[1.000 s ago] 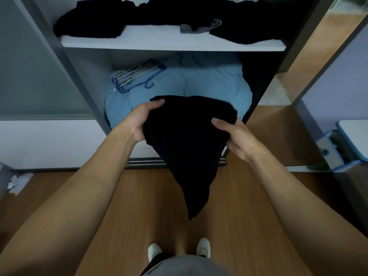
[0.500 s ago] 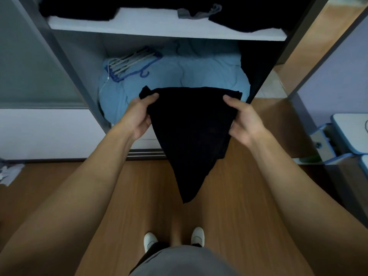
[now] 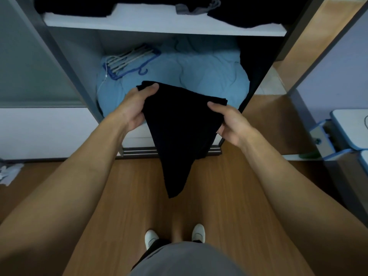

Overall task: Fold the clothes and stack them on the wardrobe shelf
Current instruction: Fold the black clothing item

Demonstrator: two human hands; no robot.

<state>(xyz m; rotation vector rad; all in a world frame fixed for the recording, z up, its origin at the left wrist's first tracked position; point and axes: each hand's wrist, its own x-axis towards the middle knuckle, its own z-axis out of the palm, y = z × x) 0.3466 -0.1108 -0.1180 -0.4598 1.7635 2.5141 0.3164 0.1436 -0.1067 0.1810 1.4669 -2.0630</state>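
Note:
A black garment [image 3: 179,134] hangs in front of the open wardrobe, narrowing to a point above the floor. My left hand [image 3: 135,108] grips its upper left corner, thumb on top. Its upper right corner is pinched in my right hand [image 3: 231,122], which sits lower than the left. The white wardrobe shelf [image 3: 159,22] runs across the top of the view. On it lie dark clothes at the left [image 3: 73,6], a dark pile at the right [image 3: 249,10] and a grey item [image 3: 195,8] between them.
Under the shelf a light blue duvet [image 3: 199,76] fills the compartment, with a bundle of hangers [image 3: 129,60] on it. A dark garment [image 3: 254,66] hangs at the compartment's right. Wooden floor [image 3: 219,196] below; white paper scraps [image 3: 10,172] left, blue-white furniture [image 3: 348,132] right.
My hands have come closer together and the garment's top edge has narrowed and tilted, the right corner dropping lower. The view has shifted slightly.

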